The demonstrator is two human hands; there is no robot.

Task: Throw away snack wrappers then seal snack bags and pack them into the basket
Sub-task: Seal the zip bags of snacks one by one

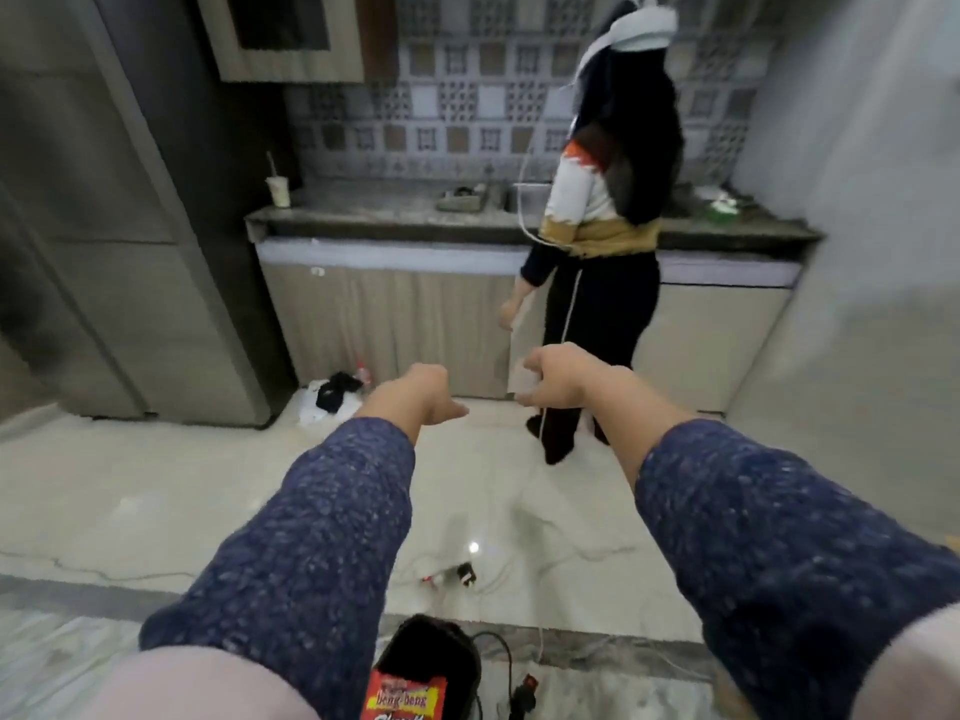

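Both hands reach forward, left hand (423, 389) loosely curled and empty, right hand (558, 384) pinching something white, red snack wrapper (405, 693) far below.

Head-worn view looks forward and down toward a kitchen counter (467, 220).

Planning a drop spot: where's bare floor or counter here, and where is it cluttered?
Bare floor spans the left, between the fridge and the grey floor border. The countertop is free between the cup and the sink tray. Crowded: the cloth pile at the cabinet base, cables and plug mid-floor, a person at the sink.
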